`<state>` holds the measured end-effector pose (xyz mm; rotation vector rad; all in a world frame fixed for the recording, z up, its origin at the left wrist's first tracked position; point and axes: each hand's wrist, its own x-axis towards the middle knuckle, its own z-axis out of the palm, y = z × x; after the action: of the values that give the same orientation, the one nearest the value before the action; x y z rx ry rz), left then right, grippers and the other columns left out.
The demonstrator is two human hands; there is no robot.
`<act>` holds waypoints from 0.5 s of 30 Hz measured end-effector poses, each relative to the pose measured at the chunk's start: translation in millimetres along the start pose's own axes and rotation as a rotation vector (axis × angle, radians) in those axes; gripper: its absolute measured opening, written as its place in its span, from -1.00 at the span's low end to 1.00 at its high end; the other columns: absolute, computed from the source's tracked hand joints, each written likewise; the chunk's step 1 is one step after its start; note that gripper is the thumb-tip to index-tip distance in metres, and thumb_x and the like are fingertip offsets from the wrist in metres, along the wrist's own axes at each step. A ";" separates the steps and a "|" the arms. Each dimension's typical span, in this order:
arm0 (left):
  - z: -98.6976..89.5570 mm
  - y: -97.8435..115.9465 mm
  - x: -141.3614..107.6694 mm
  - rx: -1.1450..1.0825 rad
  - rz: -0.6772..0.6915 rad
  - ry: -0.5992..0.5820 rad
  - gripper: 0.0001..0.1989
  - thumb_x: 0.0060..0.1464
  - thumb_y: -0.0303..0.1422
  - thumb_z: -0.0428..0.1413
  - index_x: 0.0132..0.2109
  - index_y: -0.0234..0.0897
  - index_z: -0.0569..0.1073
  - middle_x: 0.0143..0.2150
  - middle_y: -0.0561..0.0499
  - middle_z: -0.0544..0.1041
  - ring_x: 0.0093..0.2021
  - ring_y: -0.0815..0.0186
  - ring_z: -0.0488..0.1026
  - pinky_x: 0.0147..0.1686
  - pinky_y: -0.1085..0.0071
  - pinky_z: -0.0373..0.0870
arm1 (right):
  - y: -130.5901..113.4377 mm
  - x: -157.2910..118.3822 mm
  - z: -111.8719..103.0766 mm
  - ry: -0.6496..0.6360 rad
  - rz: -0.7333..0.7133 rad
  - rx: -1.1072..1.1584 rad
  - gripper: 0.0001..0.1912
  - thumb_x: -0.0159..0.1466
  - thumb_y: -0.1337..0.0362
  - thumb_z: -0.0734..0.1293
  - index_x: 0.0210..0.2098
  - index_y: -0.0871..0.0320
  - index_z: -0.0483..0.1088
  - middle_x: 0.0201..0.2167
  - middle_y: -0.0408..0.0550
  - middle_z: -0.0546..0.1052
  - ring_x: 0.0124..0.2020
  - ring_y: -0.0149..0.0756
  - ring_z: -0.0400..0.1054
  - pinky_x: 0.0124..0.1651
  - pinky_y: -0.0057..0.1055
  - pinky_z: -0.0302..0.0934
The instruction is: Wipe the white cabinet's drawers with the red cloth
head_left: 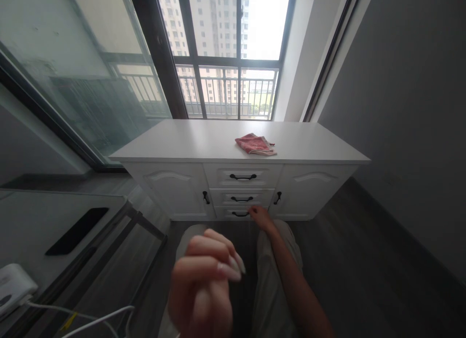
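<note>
My left hand (206,275) is raised close to the camera, its fingers curled in toward the palm. Nothing shows in it, and it touches no furniture. Farther off, my right hand (259,215) reaches down to a white cabinet (171,185). Its closed fingers are at the right end of the black bottom drawer handle (238,214) and cover that end. Above it are the middle drawer handle (241,199) and the top drawer handle (242,177). All three drawers look closed. On the cabinet top lies a folded pink-red cloth (255,143).
At left stands a table (43,209) with a black phone-like slab (77,231), a white plug-in device (14,287) and a white cable (98,320). Cabinet doors flank the drawers. Behind are a glass door (91,76) and a window; a grey wall (407,100) is at right.
</note>
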<state>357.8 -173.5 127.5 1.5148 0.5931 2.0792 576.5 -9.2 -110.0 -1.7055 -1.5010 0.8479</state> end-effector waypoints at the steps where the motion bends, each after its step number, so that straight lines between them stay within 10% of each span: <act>1: -5.7 -22.7 4.4 0.050 -0.005 -0.077 -0.67 0.45 -0.25 0.07 -0.35 -0.15 0.46 -0.51 0.11 0.42 -0.52 0.35 0.39 -0.50 0.41 0.36 | 1.5 2.9 -3.7 0.045 0.013 0.084 -0.44 0.31 -0.18 0.32 -0.61 0.04 0.19 -0.60 -0.17 0.29 -0.46 -0.32 0.16 -0.32 -0.38 0.02; 9: -111.8 -207.5 51.4 0.716 -0.654 -0.150 -0.50 0.28 -0.02 0.04 -0.57 -0.15 0.26 -0.67 0.15 0.19 -0.60 0.38 0.16 -0.55 0.45 0.10 | 9.4 3.9 -30.2 0.413 0.129 0.793 -0.39 -0.01 -0.23 0.48 -0.61 0.01 0.07 -0.66 -0.30 0.06 -0.62 -0.48 -0.12 -0.57 -0.44 -0.16; 15: -114.1 -273.4 48.5 0.801 -0.794 -0.185 -0.48 0.28 0.07 0.02 -0.55 -0.11 0.25 -0.67 0.13 0.17 -0.56 0.30 0.22 -0.50 0.36 0.15 | 18.5 7.2 -39.5 0.569 0.248 0.963 -0.49 0.06 -0.11 0.45 -0.56 0.00 0.07 -0.66 -0.29 0.07 -0.63 -0.46 -0.09 -0.59 -0.45 -0.15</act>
<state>273.6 64.0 -35.6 1.4489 1.7465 1.1058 620.2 -6.9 -104.5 -1.2193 -0.3683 0.8934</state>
